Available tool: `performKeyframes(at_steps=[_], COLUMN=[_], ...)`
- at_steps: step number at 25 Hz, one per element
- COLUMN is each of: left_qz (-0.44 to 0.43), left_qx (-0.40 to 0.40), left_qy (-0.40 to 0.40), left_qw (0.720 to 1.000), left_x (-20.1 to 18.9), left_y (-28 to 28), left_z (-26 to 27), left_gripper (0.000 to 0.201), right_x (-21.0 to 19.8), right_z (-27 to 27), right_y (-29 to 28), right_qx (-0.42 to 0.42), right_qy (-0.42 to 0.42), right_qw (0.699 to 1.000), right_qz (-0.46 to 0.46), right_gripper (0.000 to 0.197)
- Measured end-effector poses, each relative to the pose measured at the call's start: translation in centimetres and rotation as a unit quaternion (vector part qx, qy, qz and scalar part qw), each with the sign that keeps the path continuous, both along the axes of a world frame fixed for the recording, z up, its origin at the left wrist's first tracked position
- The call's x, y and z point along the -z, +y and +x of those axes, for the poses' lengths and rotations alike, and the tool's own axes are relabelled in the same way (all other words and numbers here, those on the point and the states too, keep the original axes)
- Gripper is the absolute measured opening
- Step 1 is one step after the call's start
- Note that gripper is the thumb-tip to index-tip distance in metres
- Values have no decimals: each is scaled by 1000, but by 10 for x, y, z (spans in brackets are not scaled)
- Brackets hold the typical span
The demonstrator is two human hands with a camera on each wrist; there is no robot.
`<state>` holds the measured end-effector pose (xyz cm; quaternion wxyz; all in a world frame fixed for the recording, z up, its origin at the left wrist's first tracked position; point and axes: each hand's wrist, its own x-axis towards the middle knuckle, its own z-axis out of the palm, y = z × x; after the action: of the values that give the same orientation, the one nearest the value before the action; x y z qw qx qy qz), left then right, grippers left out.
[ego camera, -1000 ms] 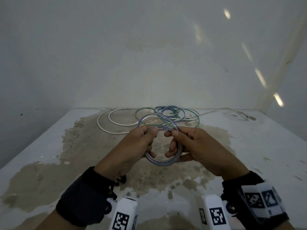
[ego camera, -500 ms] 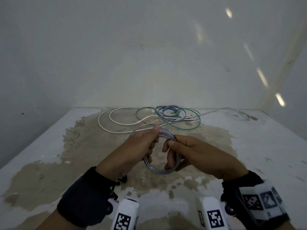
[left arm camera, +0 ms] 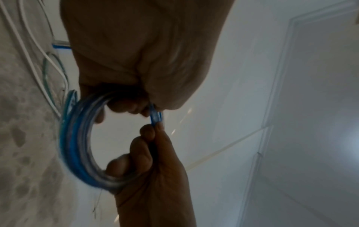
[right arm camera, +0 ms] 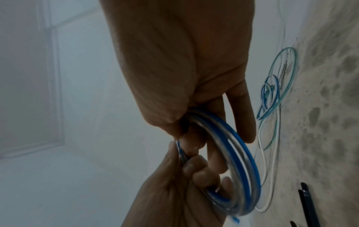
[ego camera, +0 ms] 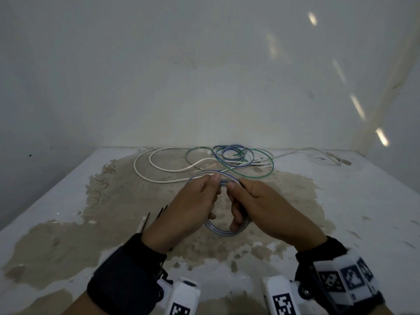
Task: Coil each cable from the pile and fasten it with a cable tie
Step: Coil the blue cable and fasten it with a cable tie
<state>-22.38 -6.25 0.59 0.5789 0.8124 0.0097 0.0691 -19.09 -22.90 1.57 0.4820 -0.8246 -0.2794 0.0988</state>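
A coil of blue-and-clear cable (ego camera: pixel 223 233) hangs between both hands above the stained table (ego camera: pixel 68 235). My left hand (ego camera: pixel 214 185) pinches its top turns with thumb over fingers, and one loose turn (ego camera: pixel 193 178) bows out to the left. My right hand (ego camera: pixel 234 201) grips the coil's right side, its fingers curled through the ring. In the left wrist view the coil (left arm camera: pixel 77 145) is blurred. In the right wrist view the coil (right arm camera: pixel 242 161) runs round the fingers of both hands. Black cable ties (ego camera: pixel 156 217) lie by my left wrist.
The pile sits at the back of the table: a white cable (ego camera: pixel 159 169), a green cable (ego camera: pixel 261 173) and a small blue coil (ego camera: pixel 231 153). A white wall rises right behind it. The black ties (right arm camera: pixel 309 204) also show in the right wrist view.
The loose turn that arched above the hands has come down onto the coil. Both hands have sunk slightly, and the black ties now show beside my left wrist.
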Motion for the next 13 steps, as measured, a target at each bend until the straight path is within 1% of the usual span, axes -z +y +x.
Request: performKeyframes(at_steps=[1, 2, 3, 4, 5, 6, 7, 8, 10, 11, 13], left_qz=[38, 104, 169, 210, 217, 203, 191, 186, 188, 172, 95], left_qx=[-8, -31, -68, -113, -151, -169, -167, -146, -67, -32, 8], left_qy=[10, 7, -12, -45, -81, -120, -143, -142, -89, -64, -24], left_qw=[999, 994, 983, 970, 961, 957, 957, 961, 976, 983, 995], left_x=[-3, -6, -10, -17, -23, -27, -30, -32, -31, -29, -26], left_y=[2, 6, 10, 14, 20, 25, 31, 36, 43, 44, 42], left_z=[-4, -8, -13, -17, -19, -18, -16, -11, -5, -3, -4], left_gripper=[47, 52, 54, 50, 43, 32, 20, 15, 21, 23, 23], right_x=[-1, -2, -4, -5, -6, -7, -7, -7, -8, -8, -9], right_z=[1, 3, 5, 7, 9, 10, 10, 10, 8, 7, 7], right_y=[-3, -7, -11, -16, -19, -21, -21, -20, -17, -17, -18], right_qx=[4, 10, 18, 22, 23, 20, 15, 8, 1, 3, 17], right_qy=[11, 26, 41, 54, 64, 71, 76, 79, 85, 86, 88], right_qw=[1000, 1000, 999, 998, 997, 996, 996, 996, 995, 995, 994], right_qz=[3, 9, 18, 29, 38, 43, 45, 46, 50, 53, 68], right_gripper=[38, 38, 37, 37, 36, 36, 36, 36, 37, 37, 36])
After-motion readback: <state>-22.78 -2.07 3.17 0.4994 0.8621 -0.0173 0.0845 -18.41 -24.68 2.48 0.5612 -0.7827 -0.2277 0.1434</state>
